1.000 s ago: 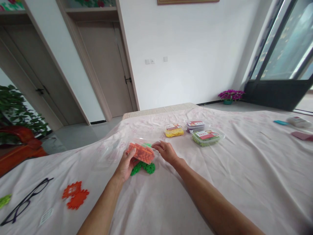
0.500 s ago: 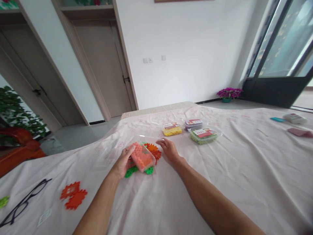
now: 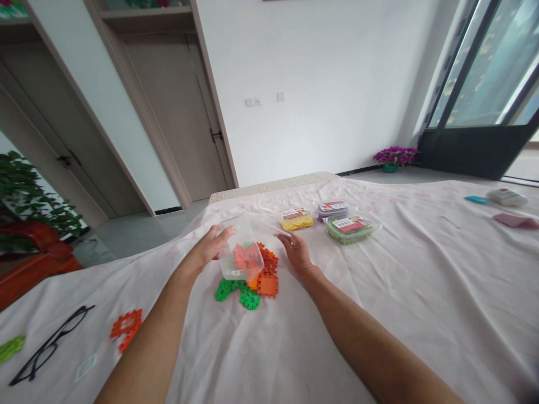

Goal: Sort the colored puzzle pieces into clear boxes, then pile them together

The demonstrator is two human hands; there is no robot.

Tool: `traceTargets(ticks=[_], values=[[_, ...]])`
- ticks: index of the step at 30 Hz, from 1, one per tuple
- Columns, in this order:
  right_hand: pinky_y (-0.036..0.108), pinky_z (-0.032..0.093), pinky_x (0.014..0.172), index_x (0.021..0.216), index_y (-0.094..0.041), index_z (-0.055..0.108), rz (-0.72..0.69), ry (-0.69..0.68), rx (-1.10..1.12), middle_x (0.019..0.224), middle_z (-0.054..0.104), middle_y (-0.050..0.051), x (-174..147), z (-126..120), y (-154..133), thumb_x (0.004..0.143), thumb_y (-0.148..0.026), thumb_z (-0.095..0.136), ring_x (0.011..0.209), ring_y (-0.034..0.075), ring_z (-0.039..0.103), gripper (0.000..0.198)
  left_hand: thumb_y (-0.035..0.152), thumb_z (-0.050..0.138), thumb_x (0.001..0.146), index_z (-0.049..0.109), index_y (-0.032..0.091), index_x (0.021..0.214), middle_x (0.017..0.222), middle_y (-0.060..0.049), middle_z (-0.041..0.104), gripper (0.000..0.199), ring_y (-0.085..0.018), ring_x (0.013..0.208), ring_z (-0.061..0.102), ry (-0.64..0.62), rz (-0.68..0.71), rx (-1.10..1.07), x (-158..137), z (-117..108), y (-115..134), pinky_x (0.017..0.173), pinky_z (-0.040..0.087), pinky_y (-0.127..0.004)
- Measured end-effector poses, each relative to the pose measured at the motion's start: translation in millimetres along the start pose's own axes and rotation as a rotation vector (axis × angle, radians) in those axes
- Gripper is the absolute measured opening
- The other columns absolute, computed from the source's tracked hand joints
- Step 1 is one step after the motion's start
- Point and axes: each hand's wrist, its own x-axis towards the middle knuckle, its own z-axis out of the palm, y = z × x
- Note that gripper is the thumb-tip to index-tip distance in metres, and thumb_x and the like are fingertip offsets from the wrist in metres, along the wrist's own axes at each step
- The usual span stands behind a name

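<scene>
My left hand (image 3: 211, 245) grips a clear plastic container (image 3: 229, 268) by its far left side. It is tipped over a pile of toothed plastic building pieces, some showing through its wall. Orange-red square pieces (image 3: 268, 284) and round green notched pieces (image 3: 250, 298) lie on the cloth beneath and beside it. My right hand (image 3: 296, 250) is closed at the right of the pile, thumb and fingers pinching the edge of a thin clear plastic lid (image 3: 272, 230). Where the lid meets the container is hard to make out.
Behind the right hand stand closed clear boxes of yellow (image 3: 297, 223), purple (image 3: 332, 211) and green pieces (image 3: 350, 229). Black-framed glasses (image 3: 48, 345), red-orange pieces (image 3: 127, 324) and a light-green piece (image 3: 12, 349) lie at left. A pink cloth (image 3: 515, 221) lies far right.
The container, full of orange pieces before, has been tipped and its pieces have come out onto the pile. My left hand has moved up and slightly left; the right shifted slightly right.
</scene>
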Motion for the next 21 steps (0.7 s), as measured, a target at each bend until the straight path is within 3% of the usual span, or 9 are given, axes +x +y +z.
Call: traceTargets(ticks=[5,10,14,17,21], values=[[0.041,0.051,0.088,0.1,-0.022,0.072,-0.007,0.083,0.003,0.098,0.076,0.007,2.0,-2.9,7.6,0.085,-0.049,0.057,0.09,0.026,0.068,0.034,0.039,0.08,0.063,0.063,0.021,0.105,0.095,-0.007,0.07,0.048,-0.024,0.087,0.064,-0.023,-0.014,-0.023,-0.2,1.2,-4.5,0.069,0.045,-0.027],[0.038,0.051,0.084,0.094,-0.022,0.071,-0.006,0.125,0.041,0.096,0.075,0.007,3.6,-5.1,3.2,0.086,-0.048,0.056,0.089,0.024,0.067,0.031,0.046,0.081,0.064,0.06,0.023,0.114,0.093,-0.007,0.071,0.059,-0.024,0.082,0.067,0.003,-0.065,-0.046,-9.2,-8.7,-2.7,0.071,0.049,-0.03],[0.031,0.052,0.065,0.111,-0.018,0.062,0.092,0.17,0.317,0.088,0.073,0.008,7.7,-5.4,-20.3,0.087,-0.049,0.053,0.074,0.019,0.066,0.041,0.055,0.071,0.074,0.052,0.027,0.129,0.106,-0.009,0.068,0.064,-0.024,0.085,0.07,-0.094,-0.041,-0.203,-15.3,-32.0,2.2,0.076,0.054,-0.037],[0.023,0.044,0.046,0.124,-0.015,0.053,0.191,0.181,0.497,0.081,0.073,0.006,15.8,-9.1,-45.5,0.084,-0.049,0.056,0.056,0.014,0.06,0.052,0.053,0.071,0.075,0.052,0.026,0.132,0.113,-0.012,0.066,0.066,-0.027,0.094,0.069,-0.162,-0.045,-0.401,-17.1,-50.2,-1.8,0.083,0.055,-0.045],[0.02,0.033,0.035,0.125,-0.012,0.053,0.263,0.058,0.666,0.069,0.071,0.003,23.1,-13.3,-84.7,0.079,-0.042,0.062,0.041,0.009,0.046,0.056,0.052,0.073,0.075,0.052,0.024,0.133,0.118,-0.013,0.064,0.067,-0.031,0.103,0.066,-0.184,-0.054,-0.517,-16.9,-67.0,-11.6,0.088,0.055,-0.048]])
